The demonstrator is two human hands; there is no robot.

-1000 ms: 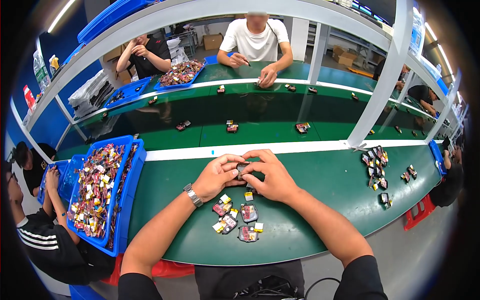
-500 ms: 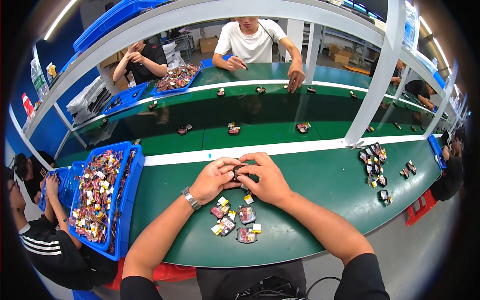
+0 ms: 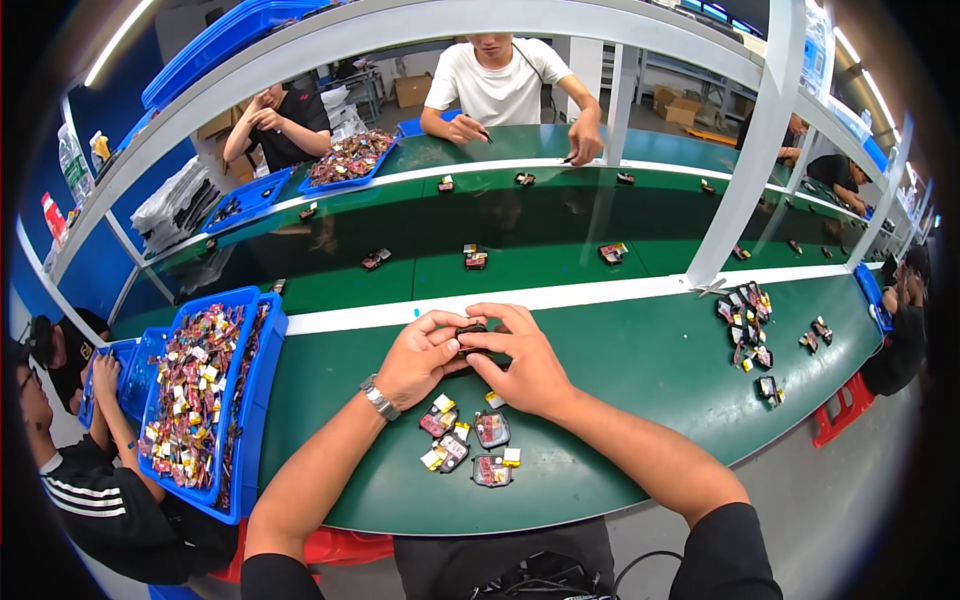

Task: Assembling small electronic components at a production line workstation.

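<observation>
A small black plastic housing (image 3: 477, 332) sits between the fingertips of both my hands above the green bench. My left hand (image 3: 415, 358), with a metal-banded watch at the wrist, grips its left side. Curled over the opposite side is my right hand (image 3: 532, 366). Fingers cover most of the housing, so its inside is hidden. Just below my hands lie several black housings, one of them a clear-faced housing (image 3: 491, 429) with a red board showing. A housing with a yellow-and-white tab (image 3: 491, 470) is closest to the bench's front edge.
Left of me, a blue tray (image 3: 240, 400) is heaped with small red circuit parts. More housings lie in a pile (image 3: 746, 325) at the right. Beyond a white rail (image 3: 370, 316), a green conveyor (image 3: 560, 270) carries spaced units. A metal post (image 3: 742, 170) rises at the right; co-workers sit around.
The units on the conveyor have shifted slightly right. My fingers have moved a little around the housing, which stays in both hands. Across the line, a co-worker's hand has drawn slightly left.
</observation>
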